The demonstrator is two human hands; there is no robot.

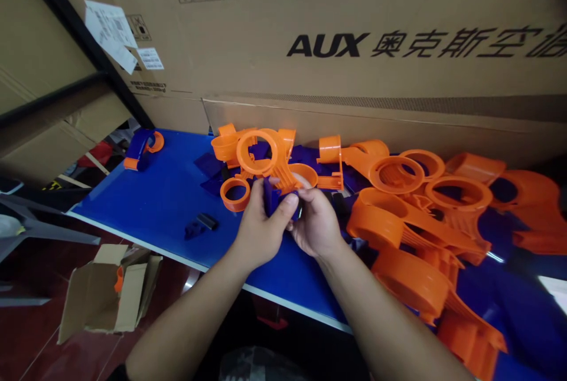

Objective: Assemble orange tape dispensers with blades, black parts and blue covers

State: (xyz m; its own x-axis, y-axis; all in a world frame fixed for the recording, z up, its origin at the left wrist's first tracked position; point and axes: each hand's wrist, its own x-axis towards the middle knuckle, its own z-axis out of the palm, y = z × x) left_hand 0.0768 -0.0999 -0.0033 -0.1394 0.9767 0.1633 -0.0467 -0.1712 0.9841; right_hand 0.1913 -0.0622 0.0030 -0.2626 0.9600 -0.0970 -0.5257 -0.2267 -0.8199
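Observation:
My left hand is closed around a dark blue plastic part, its thumb pressed on the part's near side. Meeting it from the right, my right hand has its fingers bent against the same part. A small bright edge shows between the hands, too small to name. Just beyond the fingers lie orange plastic tape dispenser frames with round hubs. A loose orange ring rests left of the hands. More dark blue pieces lie partly under the frames.
Many orange dispenser frames are heaped on the right of the blue table. A blue-and-orange dispenser stands at the far left, with small black pieces nearer. Large cartons wall the back; an open box sits on the floor.

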